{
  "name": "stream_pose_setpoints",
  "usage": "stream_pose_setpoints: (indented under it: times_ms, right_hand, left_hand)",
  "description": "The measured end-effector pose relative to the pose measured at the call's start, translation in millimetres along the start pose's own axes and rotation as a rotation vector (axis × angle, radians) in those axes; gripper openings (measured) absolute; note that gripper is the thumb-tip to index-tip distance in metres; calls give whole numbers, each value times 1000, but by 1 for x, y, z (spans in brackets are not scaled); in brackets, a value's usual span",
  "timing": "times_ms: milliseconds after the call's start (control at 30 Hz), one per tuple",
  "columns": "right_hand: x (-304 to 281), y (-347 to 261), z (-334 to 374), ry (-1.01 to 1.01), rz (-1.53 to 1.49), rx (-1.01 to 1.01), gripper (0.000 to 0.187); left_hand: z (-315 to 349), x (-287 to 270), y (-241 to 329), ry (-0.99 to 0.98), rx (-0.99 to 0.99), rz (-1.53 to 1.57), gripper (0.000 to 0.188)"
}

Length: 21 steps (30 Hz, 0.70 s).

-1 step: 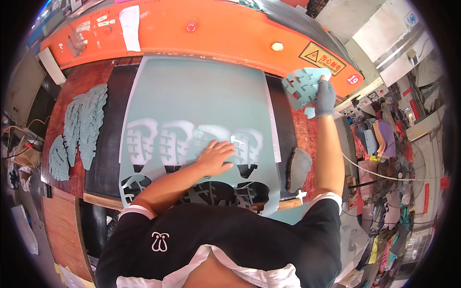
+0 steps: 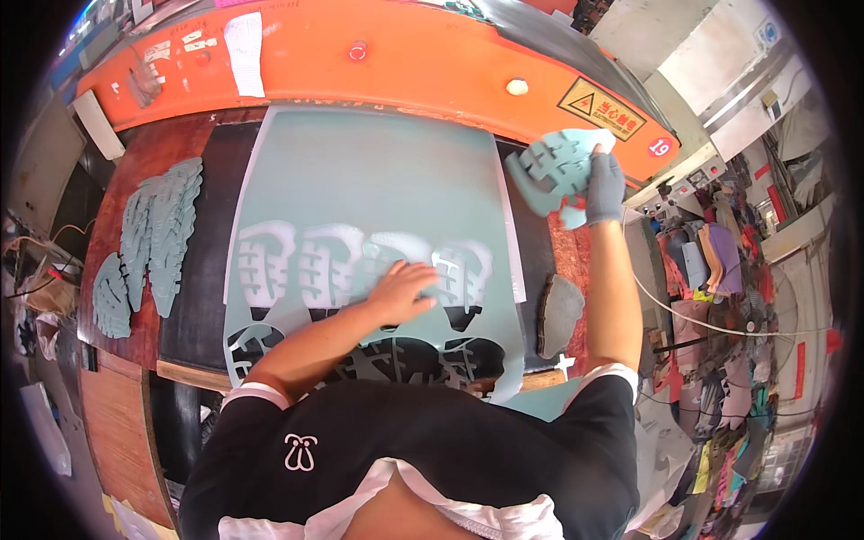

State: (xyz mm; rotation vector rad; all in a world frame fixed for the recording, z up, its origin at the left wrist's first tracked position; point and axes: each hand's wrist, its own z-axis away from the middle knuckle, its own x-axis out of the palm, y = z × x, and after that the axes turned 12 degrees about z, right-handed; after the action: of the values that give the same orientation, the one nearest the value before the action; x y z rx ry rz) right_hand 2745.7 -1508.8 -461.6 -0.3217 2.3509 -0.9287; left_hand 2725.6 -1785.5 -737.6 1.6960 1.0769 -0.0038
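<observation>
My left hand, bare, lies with fingers apart over a pale green sheet. Under and beside it, a row of sole-shaped cut-outs with slots shows white through the sheet. Up at the right, my right hand, in a grey fingerless glove, grips a slotted pale green cut piece by its edge. That piece hangs to the left of the hand, in front of the orange machine, and a small flap dangles below it. Dark openings with green strips lie at the sheet's near end, partly behind my left arm.
An orange machine beam with a red button spans the far side. Stacked green cut pieces lie on the left of the reddish table. A dark grey rounded block with a jagged edge sits at the right. Coloured scraps hang farther right.
My right hand has shifted slightly left and nearer, and the cut piece has swung left with it. My left hand stays over the sheet, its fingers a little closer together.
</observation>
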Motion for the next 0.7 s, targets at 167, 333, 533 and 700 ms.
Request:
stream_pose_setpoints:
  times_ms: [167,333,533,700]
  right_hand:
    - [25,-22,108,-297,-295,128,24]
    - [41,-44,184,-633,-190,-118,25]
    - [53,-56,220,-780,-152,-132,32]
    - [72,-67,240,-997,-259,-31,44]
  left_hand:
    - [-14,-48,37,578,67,395,51]
    - [-10,-95,95,148,-75,635,51]
    - [38,-88,112,36,-288,772,38]
    - [70,-98,108,199,-333,683,38]
